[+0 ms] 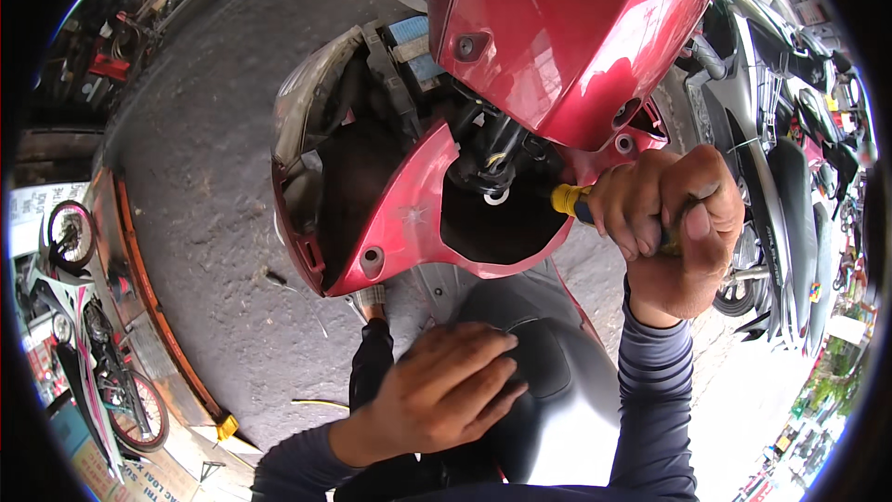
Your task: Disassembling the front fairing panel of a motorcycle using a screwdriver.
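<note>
My right hand (674,232) is closed round the yellow-and-dark handle of a tool, likely a screwdriver (569,200), at the right of the scooter's red inner panel (400,223). My left hand (455,381) hovers at or just above the black seat (548,381), fingers curled; whatever they hold, if anything, is hidden. The red front cover (557,19) rises above the opened front section, where a black steering column (492,149) shows. A pale headlight housing (297,93) is at the panel's left, and the tool's tip is out of sight.
Parked motorbikes (785,177) line the right side. A small bicycle (139,409) stands at lower left beside an orange-edged platform (163,316). A foot (372,307) rests near the scooter's floorboard. A yellow cord or strip (316,402) lies on the grey ground (204,177).
</note>
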{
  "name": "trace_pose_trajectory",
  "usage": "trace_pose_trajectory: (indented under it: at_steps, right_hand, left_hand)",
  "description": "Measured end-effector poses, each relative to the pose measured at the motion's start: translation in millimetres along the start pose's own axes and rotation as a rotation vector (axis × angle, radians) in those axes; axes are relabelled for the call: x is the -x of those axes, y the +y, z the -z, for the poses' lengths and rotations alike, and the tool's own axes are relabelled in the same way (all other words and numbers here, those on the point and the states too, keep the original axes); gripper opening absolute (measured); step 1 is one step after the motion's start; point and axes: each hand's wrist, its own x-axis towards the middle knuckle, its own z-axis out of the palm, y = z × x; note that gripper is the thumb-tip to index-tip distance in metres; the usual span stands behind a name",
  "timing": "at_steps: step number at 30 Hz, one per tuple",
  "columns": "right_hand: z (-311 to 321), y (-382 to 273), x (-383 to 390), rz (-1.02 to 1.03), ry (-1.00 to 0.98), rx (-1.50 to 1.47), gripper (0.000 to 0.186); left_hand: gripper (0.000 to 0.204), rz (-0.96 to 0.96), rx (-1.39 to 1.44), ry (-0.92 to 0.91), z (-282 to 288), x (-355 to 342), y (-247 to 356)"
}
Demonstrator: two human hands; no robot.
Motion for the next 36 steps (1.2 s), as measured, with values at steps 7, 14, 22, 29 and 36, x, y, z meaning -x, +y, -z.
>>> trace_pose_trajectory:
  at_steps: [7, 14, 22, 29, 36]
  right_hand:
    - [-9.3, 1.9, -1.9, -0.016, 0.014, 0.072, 0.033]
    - [9.0, 4.5, -11.3, -0.056, -0.032, -0.073, 0.028]
    - [9.8, 3.8, -8.4, -0.086, 0.028, -0.181, 0.038]
    - [14.6, 2.4, -6.2, -0.052, -0.060, -0.150, 0.026]
    - [13.7, -0.5, -6.7, -0.077, -0.100, -0.185, 0.028]
  left_hand:
    - [0.079, 0.165, -0.039, 0.117, -66.6, -42.0, 20.7]
    - [0.089, 0.233, -0.146, 0.123, -91.2, -69.3, 3.7]
    - [0.087, 0.239, -0.196, 0.200, -104.8, -70.7, -2.5]
    - [0.087, 0.205, -0.196, 0.217, -106.1, -69.5, -4.0]
    - [0.087, 0.187, -0.138, 0.236, -105.2, -65.9, -5.3]
